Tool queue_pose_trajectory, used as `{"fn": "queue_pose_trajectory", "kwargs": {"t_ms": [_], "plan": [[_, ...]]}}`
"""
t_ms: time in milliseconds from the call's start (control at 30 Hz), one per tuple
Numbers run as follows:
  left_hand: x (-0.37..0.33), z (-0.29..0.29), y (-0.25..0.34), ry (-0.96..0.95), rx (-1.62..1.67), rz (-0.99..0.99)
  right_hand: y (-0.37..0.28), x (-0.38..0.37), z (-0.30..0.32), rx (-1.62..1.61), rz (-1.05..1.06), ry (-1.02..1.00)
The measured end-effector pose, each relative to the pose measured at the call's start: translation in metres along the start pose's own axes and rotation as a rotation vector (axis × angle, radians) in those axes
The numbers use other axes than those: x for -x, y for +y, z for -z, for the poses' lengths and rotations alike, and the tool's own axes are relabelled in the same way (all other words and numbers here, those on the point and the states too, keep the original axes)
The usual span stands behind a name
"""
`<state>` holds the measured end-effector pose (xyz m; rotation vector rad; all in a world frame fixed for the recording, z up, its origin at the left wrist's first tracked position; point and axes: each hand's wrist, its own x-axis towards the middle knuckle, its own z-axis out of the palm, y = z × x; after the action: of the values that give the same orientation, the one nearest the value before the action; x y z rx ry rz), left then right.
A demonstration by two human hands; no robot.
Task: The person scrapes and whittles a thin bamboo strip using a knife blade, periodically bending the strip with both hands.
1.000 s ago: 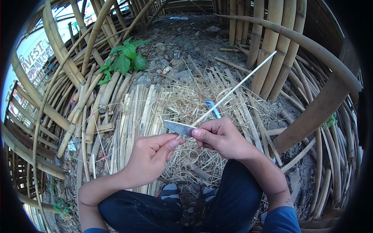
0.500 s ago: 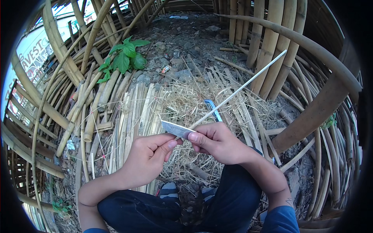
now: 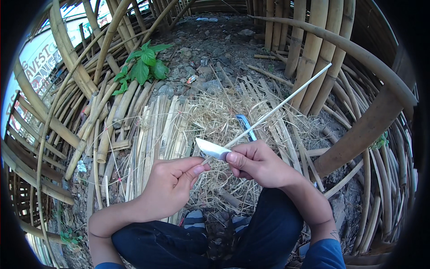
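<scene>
My left hand (image 3: 177,181) pinches the near end of a long, thin bamboo stick (image 3: 286,99) between thumb and fingers. The stick slants up and away to the right, past my right hand. In my right hand (image 3: 256,165) is a knife blade (image 3: 210,148), gripped with the thumb on its flat. The blade's pointed end reaches left toward my left fingers and lies across the stick. Any handle is hidden by my right hand. Pale shavings (image 3: 215,119) lie heaped on the ground beyond and below both hands.
A blue tool-like object (image 3: 246,127) lies on the shavings behind the stick. Split bamboo strips (image 3: 159,121) are laid out at the left. Thick bamboo poles (image 3: 316,49) stand at the right, with a slanting post (image 3: 358,134) nearer. A leafy green plant (image 3: 145,65) grows at the far left.
My right hand and the blade have shifted slightly right, away from my left hand. The blade has tilted and now looks brighter. The stick's far tip is a little lower.
</scene>
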<state>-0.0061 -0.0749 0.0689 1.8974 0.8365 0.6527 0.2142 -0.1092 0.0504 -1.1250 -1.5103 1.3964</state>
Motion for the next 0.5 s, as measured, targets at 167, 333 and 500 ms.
{"fn": "queue_pose_trajectory", "kwargs": {"t_ms": [167, 333, 500], "plan": [[-0.001, 0.000, 0.001, -0.055, 0.038, 0.035, -0.004, -0.004, -0.011, 0.001, 0.022, -0.055], [-0.002, 0.000, 0.000, -0.063, 0.048, 0.016, 0.001, -0.003, -0.013, 0.006, 0.024, 0.041], [-0.001, 0.000, 0.000, -0.078, 0.145, 0.070, 0.009, -0.003, -0.012, 0.081, 0.058, 0.106]]}}
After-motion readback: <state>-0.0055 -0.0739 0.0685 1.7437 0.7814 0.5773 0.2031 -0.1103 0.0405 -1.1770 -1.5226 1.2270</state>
